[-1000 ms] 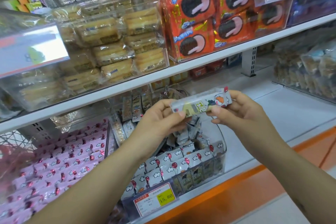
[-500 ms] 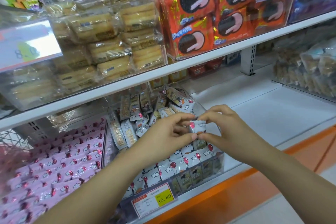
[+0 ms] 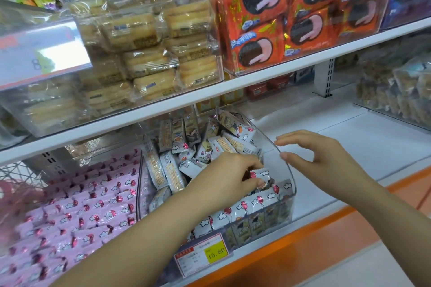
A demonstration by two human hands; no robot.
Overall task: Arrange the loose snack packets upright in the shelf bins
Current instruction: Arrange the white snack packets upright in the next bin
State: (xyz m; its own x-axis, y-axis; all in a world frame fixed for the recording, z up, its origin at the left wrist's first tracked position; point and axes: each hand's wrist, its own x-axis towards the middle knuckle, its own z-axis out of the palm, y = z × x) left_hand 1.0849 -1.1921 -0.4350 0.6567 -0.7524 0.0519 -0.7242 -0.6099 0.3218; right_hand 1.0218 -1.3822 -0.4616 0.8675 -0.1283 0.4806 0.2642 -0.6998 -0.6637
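Your left hand (image 3: pixel 231 177) is reaching into the clear bin (image 3: pixel 288 196) on the lower shelf (image 3: pixel 349 137). Its fingers (image 3: pixel 249 166) are curled around one end of a white packet (image 3: pixel 261 177) with little clouds and a red balloon on it. The packet is near the front of the bin, close to the right wall, just behind the front row (image 3: pixel 242 211). It is hard to tell if it stands straight up.

Your right hand (image 3: pixel 319 158) is outside the bin, just beside the right wall. Its fingers are loose and a bit spread, and they hold nothing. The thumb tip is very close to the top edge of the wall, but you cannot tell if it touches.

The front row packets stand up side by side against the front wall of the bin. Behind your left hand is a pile of loose packets (image 3: pixel 210 147). They lie every which way, and some lean at the back.

A price tag (image 3: pixel 205 254) with a yellow patch that says 15.80 hangs on the front of the bin. To the left, pink packets (image 3: pixel 81 205) lie in neat rows. On the shelf above are pale biscuit packs (image 3: pixel 144 35) and orange cookie packs (image 3: pixel 268 18).
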